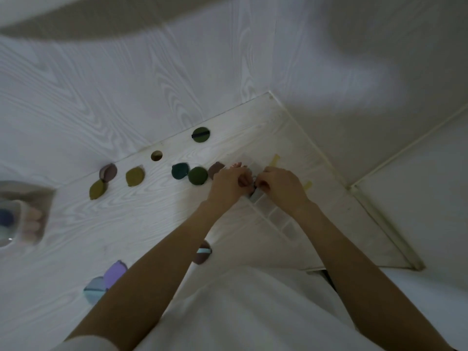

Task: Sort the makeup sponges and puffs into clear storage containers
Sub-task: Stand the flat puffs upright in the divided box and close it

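Clear compartment container (pixel 274 214), right of centre on the white table (pixel 152 224): both hands meet over its far end, likely seating a small item. Left hand (pixel 228 182) and right hand (pixel 281 184) curled, pinching something indistinct. Loose puffs (pixel 197 175) lie left, unsorted.

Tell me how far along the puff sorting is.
Early. Done: little visible, only a blurred container at the left edge with something inside. In hand: both the left hand and right hand work at the clear divided box, fingers curled on something small. Left: loose puffs on the table, such as green, teal, purple.
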`<state>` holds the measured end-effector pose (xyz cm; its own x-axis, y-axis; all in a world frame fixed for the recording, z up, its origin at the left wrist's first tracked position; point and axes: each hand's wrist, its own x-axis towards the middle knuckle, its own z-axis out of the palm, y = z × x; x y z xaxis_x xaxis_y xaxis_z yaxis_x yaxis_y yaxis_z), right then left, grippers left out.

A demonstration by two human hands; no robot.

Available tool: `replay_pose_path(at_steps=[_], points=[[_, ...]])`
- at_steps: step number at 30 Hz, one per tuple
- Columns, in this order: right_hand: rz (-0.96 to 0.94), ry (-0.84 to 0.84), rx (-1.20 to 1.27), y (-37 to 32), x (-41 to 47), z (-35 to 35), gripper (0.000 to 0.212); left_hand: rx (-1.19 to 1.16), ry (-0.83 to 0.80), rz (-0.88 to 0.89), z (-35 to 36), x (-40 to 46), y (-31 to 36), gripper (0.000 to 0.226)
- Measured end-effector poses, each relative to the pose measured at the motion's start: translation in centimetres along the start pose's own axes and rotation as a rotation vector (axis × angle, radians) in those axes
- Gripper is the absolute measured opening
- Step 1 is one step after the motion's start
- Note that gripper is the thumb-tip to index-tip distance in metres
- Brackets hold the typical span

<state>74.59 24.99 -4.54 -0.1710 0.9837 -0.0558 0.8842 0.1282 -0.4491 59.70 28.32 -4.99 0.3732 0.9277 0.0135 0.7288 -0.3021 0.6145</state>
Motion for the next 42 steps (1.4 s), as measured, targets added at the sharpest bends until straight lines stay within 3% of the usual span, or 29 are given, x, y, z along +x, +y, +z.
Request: replay_pose_path(at_steps=[9,13,17,21,28,34,39,42], points=[[-0.007,0.021,-0.159,-0.9,0.6,0.9,0.006,0.015,-0.057,0.134,-1.3,-1.8,-1.2,0.022],[-0.049,0.061,-0.15,-0.8,0.4,1.2,0.009,-0.118,0.009,-0.009,-3.3,-4.6,-2.7,0.018],[-0.072,0.053,-0.111,-1.3,0.7,1.9,0.019,-0.052,0.047,-0.202,-4.4,-8.0,-6.2,0.027],[-0.125,0.03,-0.069,-3.4,1.5,2.6,0.019,-0.071,0.086,-0.205,-4.1,-9.9,-7.7,0.038],[-0.258,0.062,-0.09,-7.3,2.5,5.7,0.017,-0.073,0.18,-0.258,-5.1,-12.9,-9.5,0.035],[-0.26,-0.013,-0.195,-10.2,3.0,6.8,0.024,0.05,0.432,-0.601,-7.9,-20.0,-14.4,0.031],[-0.271,-0.034,-0.18,-11.9,3.0,7.7,0.026,0.192,0.384,-1.004,-8.1,-25.9,-17.8,0.044],[-0.284,-0.07,-0.168,-12.8,3.1,8.1,0.027,0.175,0.4,-1.043,-7.1,-27.0,-19.1,0.045]])
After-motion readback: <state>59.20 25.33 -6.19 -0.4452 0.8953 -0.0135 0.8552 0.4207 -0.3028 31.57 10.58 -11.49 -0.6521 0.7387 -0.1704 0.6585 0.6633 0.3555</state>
